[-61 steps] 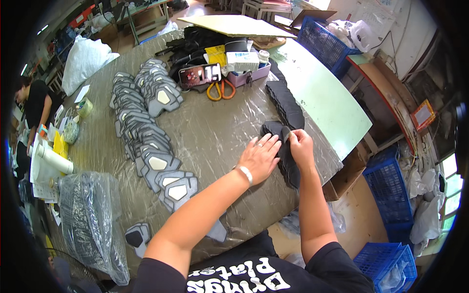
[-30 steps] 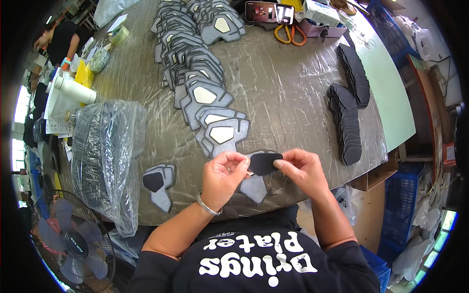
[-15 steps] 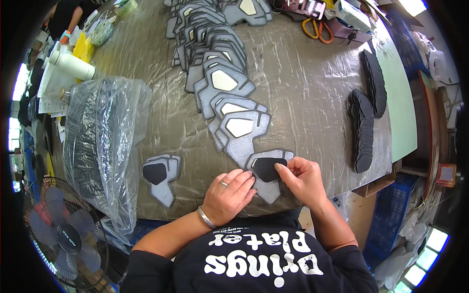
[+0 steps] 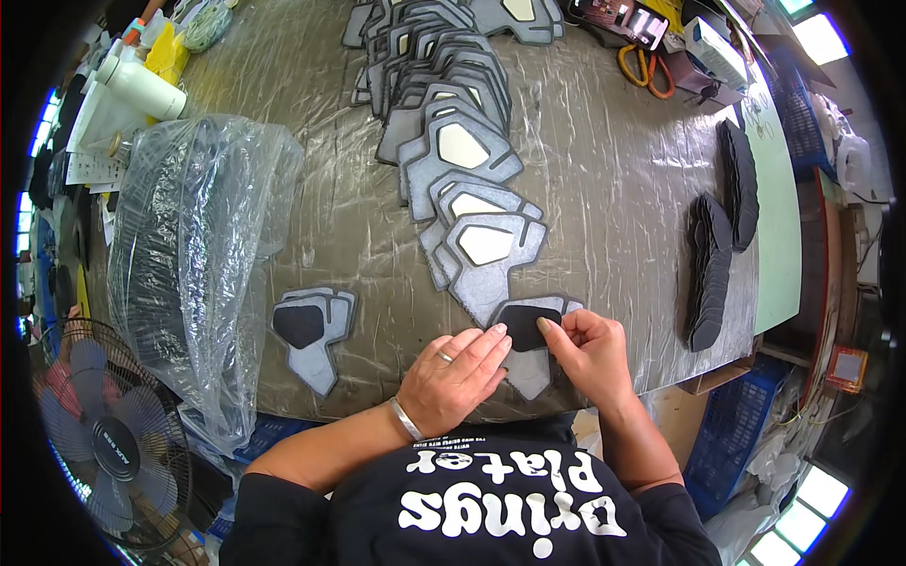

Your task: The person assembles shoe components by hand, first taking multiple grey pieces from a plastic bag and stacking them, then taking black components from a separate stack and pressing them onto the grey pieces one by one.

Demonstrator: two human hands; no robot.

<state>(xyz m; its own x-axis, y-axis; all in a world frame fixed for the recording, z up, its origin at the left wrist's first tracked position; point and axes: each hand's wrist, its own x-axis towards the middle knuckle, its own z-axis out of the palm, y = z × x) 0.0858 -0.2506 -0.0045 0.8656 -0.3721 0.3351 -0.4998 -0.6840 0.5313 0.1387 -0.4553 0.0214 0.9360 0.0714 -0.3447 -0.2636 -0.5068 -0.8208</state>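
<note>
Alignment seems under way at lower centre: right hand (image 4: 595,358) pinching a black, round-cornered, fabric-like patch (image 4: 531,328) on a grey, dark-edged panel (image 4: 528,375), left hand (image 4: 453,377) flat at its edge, even pressing seemingly needed next.

Black angular patch (image 4: 528,329) over wide end of grey panel (image 4: 529,374)

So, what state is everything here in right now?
Left hand: flat, fingertips at the black patch.
Right hand: thumb on that patch, fingers curled.
Gray piece beneath: partly covered.
Gray piece at left: second black patch on top.
Gray pieces in the row: overlapping, white pads showing.
Loose black patches: stacked in two rows.
Phone: screen lit.
Fan: turning or still, can't tell.
Clear bag: dark contents inside.
</note>
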